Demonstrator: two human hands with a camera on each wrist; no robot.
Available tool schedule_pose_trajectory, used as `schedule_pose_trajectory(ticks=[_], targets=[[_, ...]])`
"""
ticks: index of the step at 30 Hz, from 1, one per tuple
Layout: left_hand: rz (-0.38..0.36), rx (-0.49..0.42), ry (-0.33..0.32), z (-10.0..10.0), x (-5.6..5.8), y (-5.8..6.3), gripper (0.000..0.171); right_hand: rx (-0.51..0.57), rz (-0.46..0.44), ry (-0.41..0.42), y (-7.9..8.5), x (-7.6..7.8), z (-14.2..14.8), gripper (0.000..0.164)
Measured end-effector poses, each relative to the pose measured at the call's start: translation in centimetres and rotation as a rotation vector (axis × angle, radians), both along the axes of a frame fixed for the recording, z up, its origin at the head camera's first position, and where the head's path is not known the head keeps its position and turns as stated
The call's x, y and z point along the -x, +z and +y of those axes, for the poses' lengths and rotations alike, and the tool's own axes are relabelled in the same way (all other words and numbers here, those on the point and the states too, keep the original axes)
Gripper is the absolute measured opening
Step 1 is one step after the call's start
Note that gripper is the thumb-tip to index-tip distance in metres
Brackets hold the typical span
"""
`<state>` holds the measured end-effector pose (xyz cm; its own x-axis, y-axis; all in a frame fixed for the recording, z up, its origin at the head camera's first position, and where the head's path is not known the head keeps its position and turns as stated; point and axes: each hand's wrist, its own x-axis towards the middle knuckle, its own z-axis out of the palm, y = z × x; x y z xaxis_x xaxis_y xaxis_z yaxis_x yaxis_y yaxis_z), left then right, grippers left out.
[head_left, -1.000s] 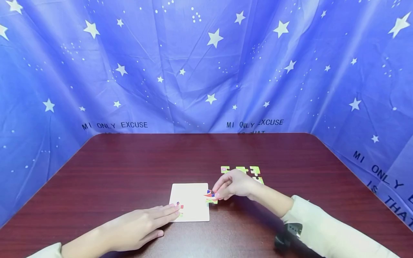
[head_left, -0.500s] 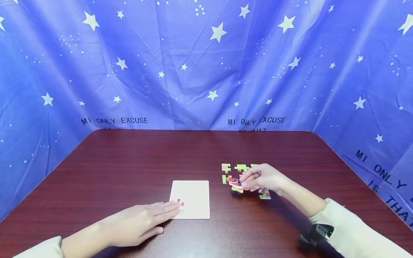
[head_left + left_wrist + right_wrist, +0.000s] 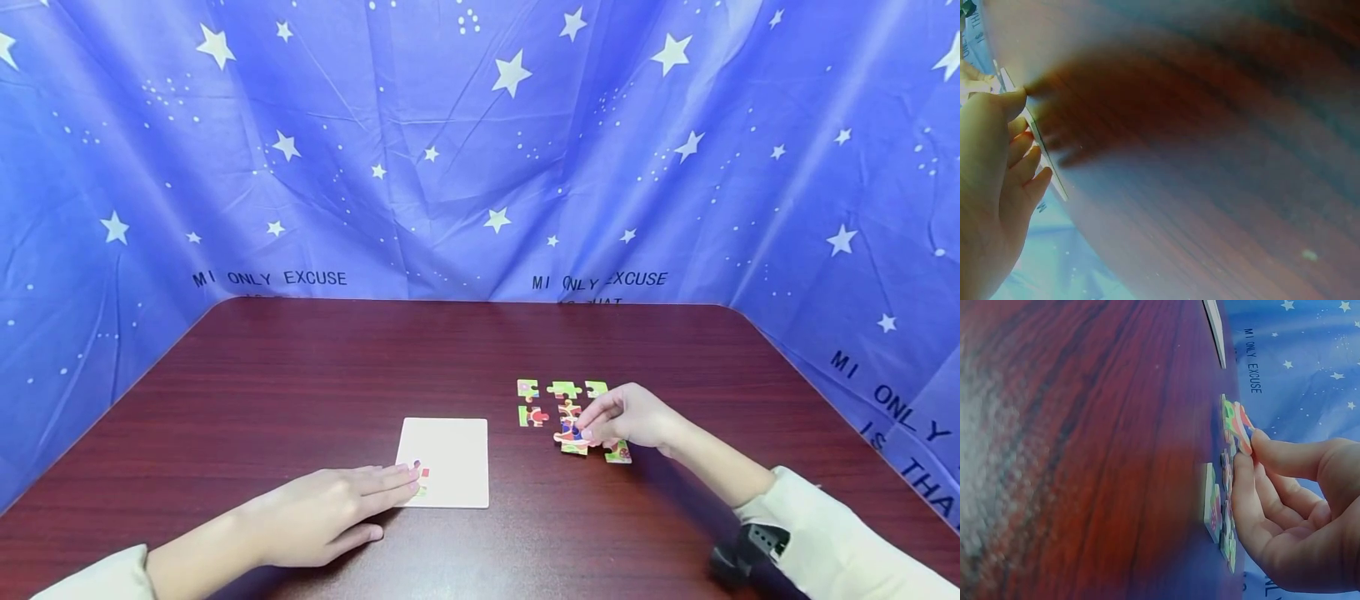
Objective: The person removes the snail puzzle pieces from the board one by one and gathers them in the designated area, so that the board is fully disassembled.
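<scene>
My right hand [image 3: 633, 417] pinches a colourful jigsaw puzzle piece [image 3: 1239, 428] between thumb and index finger, just above the table. In the head view that piece sits at the front of a loose group of puzzle pieces, whose near right corner piece [image 3: 618, 452] is partly hidden by the hand. One piece with a red knob [image 3: 532, 416] lies to its left. My left hand [image 3: 333, 512] lies with straight fingers on the left edge of a white square board [image 3: 453, 462]. A small printed picture shows on the board near those fingertips.
Along the back of the group lie a corner piece [image 3: 527, 388], a green piece [image 3: 564, 389] and another corner piece [image 3: 596, 388]. The dark red wooden table [image 3: 315, 358] reaches back to a blue star-patterned curtain [image 3: 420, 100]. A dark wrist strap [image 3: 753, 546] circles the right sleeve.
My right hand has carried the puzzle piece from the board's right edge rightward to the loose pieces. The left hand has stayed on the board. The head view has shifted slightly.
</scene>
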<state>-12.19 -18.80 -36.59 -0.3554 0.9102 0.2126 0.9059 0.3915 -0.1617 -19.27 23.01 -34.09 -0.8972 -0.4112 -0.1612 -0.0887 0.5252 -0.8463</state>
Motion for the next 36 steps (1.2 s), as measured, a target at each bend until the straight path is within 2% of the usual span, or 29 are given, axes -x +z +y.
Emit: schedule_pose_trajectory(ticks=[5, 13, 24, 36], targets=[[0.025, 0.002, -0.007, 0.02, 0.02, 0.01, 0.05, -0.05, 0.036, -0.019, -0.13, -0.08, -0.18, 0.023], [0.031, 0.002, -0.001, 0.04, -0.09, 0.03, 0.049, -0.204, 0.16, -0.063, -0.18, -0.34, -0.49, 0.012], [0.017, 0.001, 0.011, 0.1, -0.09, 0.08, 0.049, -0.273, 0.295, -0.016, -0.17, -0.53, -0.88, 0.007], [0.025, -0.007, 0.001, 0.13, -0.1, -0.08, 0.047, -0.254, 0.257, -0.055, -0.34, -0.59, -0.93, 0.01]])
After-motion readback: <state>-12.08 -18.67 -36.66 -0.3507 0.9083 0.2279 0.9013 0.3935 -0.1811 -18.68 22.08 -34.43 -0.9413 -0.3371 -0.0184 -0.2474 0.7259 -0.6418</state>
